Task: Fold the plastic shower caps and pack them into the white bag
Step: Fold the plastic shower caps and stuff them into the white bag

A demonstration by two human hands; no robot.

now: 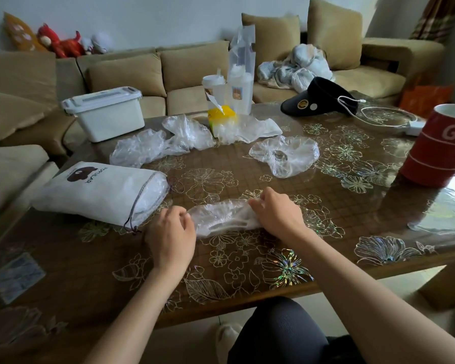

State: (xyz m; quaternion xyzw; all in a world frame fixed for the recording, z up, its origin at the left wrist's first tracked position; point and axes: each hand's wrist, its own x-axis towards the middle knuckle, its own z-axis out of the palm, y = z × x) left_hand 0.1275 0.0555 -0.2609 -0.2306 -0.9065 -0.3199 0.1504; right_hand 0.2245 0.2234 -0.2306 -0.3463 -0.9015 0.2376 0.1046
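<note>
A clear plastic shower cap (221, 216) lies flattened into a long strip on the brown floral table (247, 261). My left hand (171, 237) pinches its left end and my right hand (276, 211) grips its right end. To the left lies the white drawstring bag (97, 190) on its side, its mouth towards the hands, with clear plastic showing inside. Farther back rest loose caps: one spread open (284, 153), one crumpled (138, 148), another (188, 132), and one (250, 130) by a yellow box.
A white lidded bin (105, 111) stands back left. Plastic cups (229, 93), a yellow box (221, 118), a black visor (318, 98) and a white cable (384, 119) sit at the back. A red mug (436, 145) stands at the right. Sofas surround the table.
</note>
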